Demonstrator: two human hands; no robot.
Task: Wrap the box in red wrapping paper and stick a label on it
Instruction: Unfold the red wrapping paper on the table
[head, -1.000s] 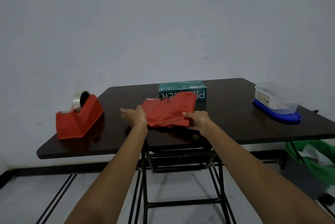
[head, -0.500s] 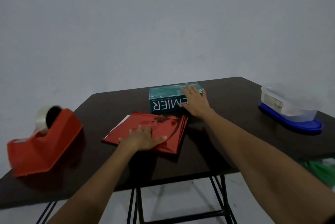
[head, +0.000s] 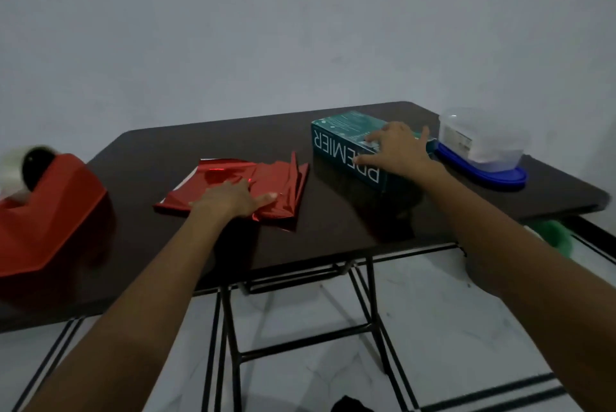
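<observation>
Head view: both grips wide and flat, right hand (head: pixel 396 155) had slid the box (head: pixel 338 136) aside from the paper (head: pixel 283 178) under left hand (head: pixel 230 200), likely for unfolding.

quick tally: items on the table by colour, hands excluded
Red: 2 (tape dispenser, wrapping paper)
Teal: 1 (box)
Clear on a blue lid: 1 (container)
Total: 4
</observation>
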